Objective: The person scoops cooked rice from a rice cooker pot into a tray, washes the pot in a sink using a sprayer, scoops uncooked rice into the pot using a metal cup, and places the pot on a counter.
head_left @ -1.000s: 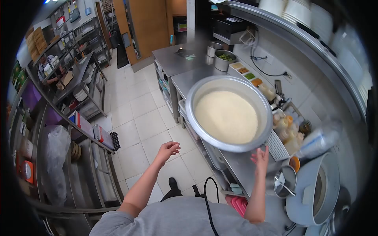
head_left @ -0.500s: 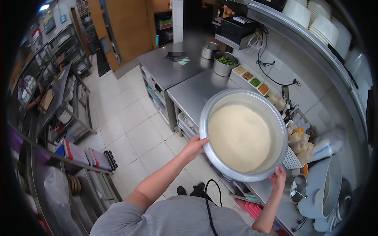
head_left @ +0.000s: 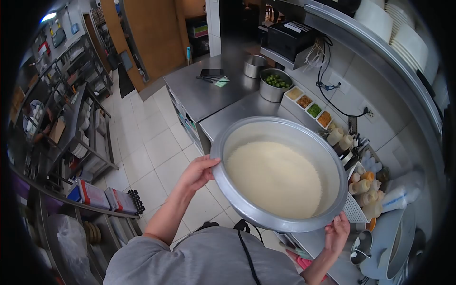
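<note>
A large silver metal pot (head_left: pixel 236 202) with a wide rim is held up in front of me, tilted slightly toward me. Pale uncooked-looking grain, like rice (head_left: pixel 275 178), covers its bottom. My left hand (head_left: pixel 199 172) grips the rim on the left side, thumb on top and fingers underneath. On the near right, my right hand (head_left: pixel 337 232) clasps the rim too, its fingers partly hidden beneath. The pot overlaps the edge of the steel counter (head_left: pixel 228 124) behind it.
Along the wall stand a pot of green limes (head_left: pixel 276 80), topping containers (head_left: pixel 313 110) and a white basket of squeeze bottles (head_left: pixel 365 190). A metal bowl (head_left: pixel 362 247) lies at right. Bowls fill the overhead shelf (head_left: pixel 351 26). Another person (head_left: pixel 35 116) works at far left.
The pot has moved left and closer to my body, off the counter's side and more tilted. Both hands keep hold of its rim, and my view has shifted slightly.
</note>
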A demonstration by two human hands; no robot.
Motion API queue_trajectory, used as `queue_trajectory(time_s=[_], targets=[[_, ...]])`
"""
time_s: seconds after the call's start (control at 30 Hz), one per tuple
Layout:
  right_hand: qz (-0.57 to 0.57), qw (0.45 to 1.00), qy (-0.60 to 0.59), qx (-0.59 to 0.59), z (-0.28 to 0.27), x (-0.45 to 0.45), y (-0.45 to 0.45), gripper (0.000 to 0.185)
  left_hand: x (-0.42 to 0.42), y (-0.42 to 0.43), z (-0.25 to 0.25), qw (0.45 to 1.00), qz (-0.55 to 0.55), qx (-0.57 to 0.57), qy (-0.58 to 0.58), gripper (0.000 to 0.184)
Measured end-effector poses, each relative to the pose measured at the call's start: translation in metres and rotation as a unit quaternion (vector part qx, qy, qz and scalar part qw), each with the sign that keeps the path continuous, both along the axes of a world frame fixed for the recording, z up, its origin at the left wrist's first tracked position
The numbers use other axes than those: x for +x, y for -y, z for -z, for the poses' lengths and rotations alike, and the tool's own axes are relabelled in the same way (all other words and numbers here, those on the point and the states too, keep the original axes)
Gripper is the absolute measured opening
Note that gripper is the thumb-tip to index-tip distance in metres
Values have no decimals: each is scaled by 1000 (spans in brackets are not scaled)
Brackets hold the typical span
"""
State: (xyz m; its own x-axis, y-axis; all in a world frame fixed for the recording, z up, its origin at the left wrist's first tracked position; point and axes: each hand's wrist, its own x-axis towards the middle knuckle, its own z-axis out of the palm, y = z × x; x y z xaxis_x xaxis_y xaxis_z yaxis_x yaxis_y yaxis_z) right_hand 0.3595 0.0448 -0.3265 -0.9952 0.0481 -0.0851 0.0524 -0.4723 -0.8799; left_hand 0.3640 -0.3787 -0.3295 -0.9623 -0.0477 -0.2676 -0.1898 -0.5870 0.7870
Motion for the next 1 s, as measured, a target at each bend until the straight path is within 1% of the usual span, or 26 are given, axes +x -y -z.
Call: queue_trajectory(time_s=[0.03,0.13,0.17,0.23,0.37,0.43,0.47,0.5,0.53,0.6,0.63,0.7,0.83,0.87,0.93,1.0], targets=[[-24,1000,-7,9,-6,-5,9,26,-2,7,-3,1000,-10,-2,-5,28],[-52,999,6,1,-24,-16,41,29,-2,28,-11,999,-33,4,-4,26],[-48,999,9,0,-22,-21,47,29,-2,38,-11,999,-47,3,-5,25],[-47,998,1,-49,-15,-30,63,32,-4,61,-11,999,-45,-7,-7,25],[-60,997,0,-57,-16,-52,110,30,-14,108,-15,998,-52,-10,-26,27],[-92,994,15,-53,-19,-65,138,25,-21,133,-17,997,-73,-16,-24,27],[-86,995,15,-52,-21,-72,152,25,-24,149,-13,997,-71,-10,-36,27],[-108,993,22,-39,-23,-80,166,23,-27,163,-11,997,-68,-9,-37,27],[-132,990,31,-28,-24,-87,181,21,-31,177,-9,996,-87,-12,-35,27],[-143,989,41,-22,-21,-101,209,20,-36,200,-9,992,-121,-26,-18,25],[-158,986,49,-17,-18,-108,223,19,-39,212,-7,992,-118,-27,-16,25],[-175,983,50,-14,-8,-124,248,19,-43,240,0,989,-143,-40,-8,21],[-221,974,57,5,-4,-153,299,23,-54,307,30,987,-155,-45,0,17],[-218,974,60,3,-1,-160,311,23,-57,320,33,986,-161,-35,-5,16],[-250,966,59,14,4,-179,335,25,-66,339,35,986,-164,-26,-10,16],[-261,963,61,14,10,-197,359,25,-76,355,35,977,-214,-1,7,16]])
